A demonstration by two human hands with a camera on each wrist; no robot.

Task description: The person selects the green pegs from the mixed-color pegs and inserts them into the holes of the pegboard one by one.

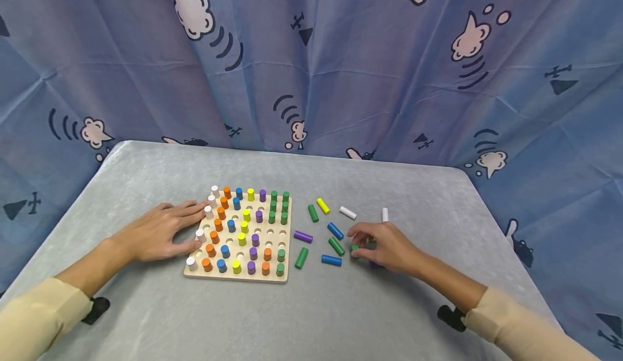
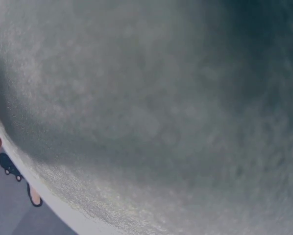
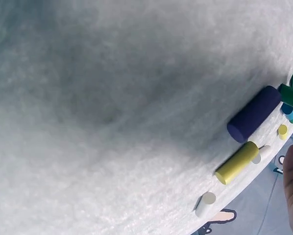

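Now, lower left, the left hand [image 1: 158, 232] rests spread against the pegboard [image 1: 264, 227]; the right hand [image 1: 386, 246] pinches a green peg [image 1: 355, 248].

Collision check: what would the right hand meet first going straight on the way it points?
The right hand would probably meet the green peg lying just ahead, or the blue peg beside it; hand height is unclear.

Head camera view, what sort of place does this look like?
Probably a tabletop activity or filming corner, though the wider room is out of view: a grey-covered table, a blue printed cloth hanging behind it, and a pegboard with coloured pegs.
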